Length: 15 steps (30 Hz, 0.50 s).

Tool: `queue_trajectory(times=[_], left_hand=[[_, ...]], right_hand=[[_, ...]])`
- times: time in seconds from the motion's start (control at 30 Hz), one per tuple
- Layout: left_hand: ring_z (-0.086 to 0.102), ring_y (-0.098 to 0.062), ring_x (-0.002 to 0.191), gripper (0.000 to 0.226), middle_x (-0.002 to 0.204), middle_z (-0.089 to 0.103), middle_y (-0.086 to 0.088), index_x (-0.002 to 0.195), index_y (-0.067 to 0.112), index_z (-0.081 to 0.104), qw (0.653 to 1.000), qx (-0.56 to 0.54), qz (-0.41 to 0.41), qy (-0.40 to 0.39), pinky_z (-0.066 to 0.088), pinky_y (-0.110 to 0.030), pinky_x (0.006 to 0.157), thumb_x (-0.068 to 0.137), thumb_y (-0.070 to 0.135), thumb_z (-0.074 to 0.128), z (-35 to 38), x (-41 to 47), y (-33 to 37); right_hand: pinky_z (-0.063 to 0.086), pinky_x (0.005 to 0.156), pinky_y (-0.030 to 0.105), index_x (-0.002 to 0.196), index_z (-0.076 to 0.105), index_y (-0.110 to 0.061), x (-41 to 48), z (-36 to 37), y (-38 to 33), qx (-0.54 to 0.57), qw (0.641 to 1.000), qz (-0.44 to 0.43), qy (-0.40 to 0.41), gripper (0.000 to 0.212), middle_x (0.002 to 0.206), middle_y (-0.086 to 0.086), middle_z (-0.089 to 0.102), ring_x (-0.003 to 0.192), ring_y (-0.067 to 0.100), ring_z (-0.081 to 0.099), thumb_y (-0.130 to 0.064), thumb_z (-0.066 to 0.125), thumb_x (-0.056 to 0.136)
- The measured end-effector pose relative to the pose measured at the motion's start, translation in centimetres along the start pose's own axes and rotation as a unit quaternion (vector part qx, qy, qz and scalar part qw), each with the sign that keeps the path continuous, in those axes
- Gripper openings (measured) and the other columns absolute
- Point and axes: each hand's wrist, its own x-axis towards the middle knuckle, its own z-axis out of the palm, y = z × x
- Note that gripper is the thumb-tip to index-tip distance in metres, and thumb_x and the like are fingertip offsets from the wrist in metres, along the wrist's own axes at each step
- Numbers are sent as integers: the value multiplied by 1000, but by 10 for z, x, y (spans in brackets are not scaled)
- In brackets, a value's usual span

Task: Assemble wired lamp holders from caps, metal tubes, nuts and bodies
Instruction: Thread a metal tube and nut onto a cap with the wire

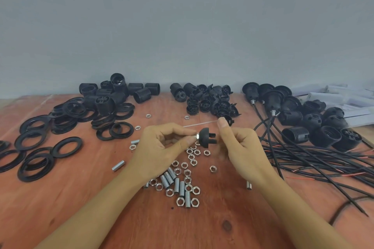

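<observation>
Left hand (162, 147) grip pinching silver metal nut (196, 137) on black domed plastic cap (205, 134). Right hand (238, 147) grip holding cap's open end, above reddish wooden desk (81, 198).

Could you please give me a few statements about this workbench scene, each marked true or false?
1. The left hand and the right hand hold one black cap between them. True.
2. The left hand lies flat on the table. False: its fingers pinch a metal piece at the cap's end.
3. The flat rings lie to the right of the hands. False: they lie to the left.
4. Loose nuts and metal tubes lie on the table near the wrists. True.
5. The cables lie to the right. True.
</observation>
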Motion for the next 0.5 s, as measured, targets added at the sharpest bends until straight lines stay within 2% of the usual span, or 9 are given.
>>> queue_trajectory(times=[0.07, 0.1, 0.17, 0.23, 0.3, 0.37, 0.4, 0.47, 0.5], left_hand=[[72, -11, 77, 16, 85, 77, 2, 90, 26, 78, 1000, -9, -1, 10, 56, -19, 72, 77, 19, 74, -1, 1, 0], [72, -10, 77, 15, 85, 77, 2, 91, 23, 77, 1000, -11, -1, 10, 56, -19, 72, 77, 17, 73, -2, 1, 0], [72, -9, 77, 15, 84, 77, 3, 90, 23, 76, 1000, -7, 0, 7, 55, -17, 71, 77, 18, 74, -2, 0, 0], [71, -8, 77, 14, 84, 76, 4, 89, 27, 78, 1000, 0, 3, 1, 55, -17, 72, 77, 22, 74, 0, 0, 0], [71, -8, 76, 14, 83, 76, 4, 89, 26, 78, 1000, -5, 4, 3, 55, -17, 72, 77, 21, 74, 1, 0, 1], [72, -10, 75, 14, 83, 77, 2, 91, 20, 76, 1000, -12, 0, 12, 55, -18, 71, 77, 16, 73, -2, 1, 0], [72, -11, 76, 14, 84, 77, 1, 91, 18, 75, 1000, -12, -1, 13, 55, -19, 71, 77, 15, 73, -3, 2, 0], [72, -12, 77, 14, 84, 77, 1, 90, 20, 76, 1000, -12, -3, 10, 56, -20, 72, 77, 17, 74, -3, 1, 0], [72, -12, 77, 13, 84, 76, 1, 90, 23, 77, 1000, -10, -2, 5, 56, -21, 72, 77, 21, 75, -2, 1, 0]], right_hand=[[51, 55, 20, 88, 73, -37, 1, -2, -4, 48, 997, -15, -50, 17, 76, -10, 73, 57, 9, 64, -50, 64, 82], [55, 58, 26, 96, 73, -35, 1, -2, -3, 53, 996, -15, -65, 23, 85, -9, 75, 61, 16, 67, -48, 69, 78], [53, 57, 27, 76, 75, -30, 0, 0, 0, 11, 999, -6, -52, 31, 72, -4, 74, 56, 18, 64, -59, 63, 79], [44, 51, 20, 53, 67, -23, 0, 0, 2, -44, 999, 11, -16, 60, 50, 1, 63, 44, 10, 53, -68, 46, 87], [43, 53, 20, 66, 70, -24, 0, -1, 2, -22, 1000, 0, -13, 52, 56, 1, 64, 48, 6, 54, -65, 49, 91], [44, 55, 18, 97, 71, -31, 0, -4, 2, 26, 998, -19, -55, 22, 73, -4, 70, 56, 7, 58, -49, 70, 84], [44, 54, 17, 104, 70, -34, 1, -5, 1, 38, 996, -27, -73, 25, 77, -4, 70, 57, 9, 59, -42, 77, 81], [42, 52, 20, 90, 73, -29, 0, -2, 0, 9, 998, -25, -64, 21, 67, -3, 67, 54, 10, 55, -48, 74, 82], [40, 49, 23, 75, 71, -20, 0, -1, 1, -14, 998, -22, -50, 41, 57, -1, 60, 49, 10, 49, -60, 64, 83]])
